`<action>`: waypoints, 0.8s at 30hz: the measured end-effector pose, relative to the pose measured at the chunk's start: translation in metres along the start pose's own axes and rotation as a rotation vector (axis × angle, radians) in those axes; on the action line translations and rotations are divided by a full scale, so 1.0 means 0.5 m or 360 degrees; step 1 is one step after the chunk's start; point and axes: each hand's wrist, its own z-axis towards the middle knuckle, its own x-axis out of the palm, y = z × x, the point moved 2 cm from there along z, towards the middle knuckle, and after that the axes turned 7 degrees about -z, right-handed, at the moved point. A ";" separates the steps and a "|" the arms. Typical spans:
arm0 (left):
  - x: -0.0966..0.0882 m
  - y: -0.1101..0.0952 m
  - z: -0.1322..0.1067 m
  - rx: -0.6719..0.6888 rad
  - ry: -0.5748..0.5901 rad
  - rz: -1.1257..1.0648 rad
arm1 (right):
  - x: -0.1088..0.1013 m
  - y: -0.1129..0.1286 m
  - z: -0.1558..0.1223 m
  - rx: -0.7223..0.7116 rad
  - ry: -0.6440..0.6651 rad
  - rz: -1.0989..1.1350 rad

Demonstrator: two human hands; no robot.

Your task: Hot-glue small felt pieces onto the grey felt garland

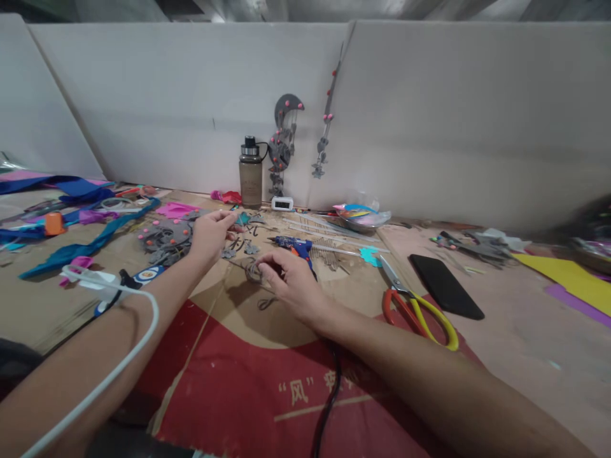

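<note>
Fingers of right hand (pixel 292 280) curled on grey cord (pixel 252 273), frame centre; left hand (pixel 210 234) near teal scrap (pixel 244 218), grip cannot be told. Crescent hanging (pixel 282 107), upper centre, looks assembled; grey flowers (pixel 251 248), centre, loose, apparently unattached.

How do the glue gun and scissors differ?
The glue gun is mostly blue; the scissors have one orange and one yellow handle. The glue gun points left; the scissors point forward and left. The glue gun is nearer the right hand than the scissors are. Both show some orange.
</note>
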 end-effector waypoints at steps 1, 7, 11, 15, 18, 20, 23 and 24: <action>-0.003 -0.002 0.003 -0.0015 -0.0019 -0.0040 | 0.000 0.008 -0.003 -0.0049 0.0025 0.0008; -0.021 -0.003 0.020 -0.0130 -0.0051 -0.0191 | 0.010 0.055 -0.023 -0.0440 0.0278 -0.0271; -0.021 0.003 0.017 -0.0180 -0.0030 -0.0249 | 0.011 0.061 -0.020 -0.0367 0.0229 -0.0566; -0.015 0.007 0.009 -0.0231 0.0016 -0.0276 | -0.001 0.064 -0.009 -0.0295 0.0184 -0.0518; -0.010 0.005 0.006 -0.0251 0.0001 -0.0301 | -0.024 0.084 -0.004 -0.0320 0.0091 -0.0324; -0.006 0.006 0.006 -0.0261 -0.0020 -0.0279 | -0.039 0.108 -0.005 -0.0393 0.0048 -0.0195; 0.003 0.014 0.005 -0.0321 -0.0002 -0.0224 | -0.048 0.143 -0.013 -0.0592 0.0092 -0.0073; 0.007 0.017 0.003 -0.0307 0.0030 -0.0228 | -0.046 0.152 -0.017 -0.0658 0.0120 -0.0052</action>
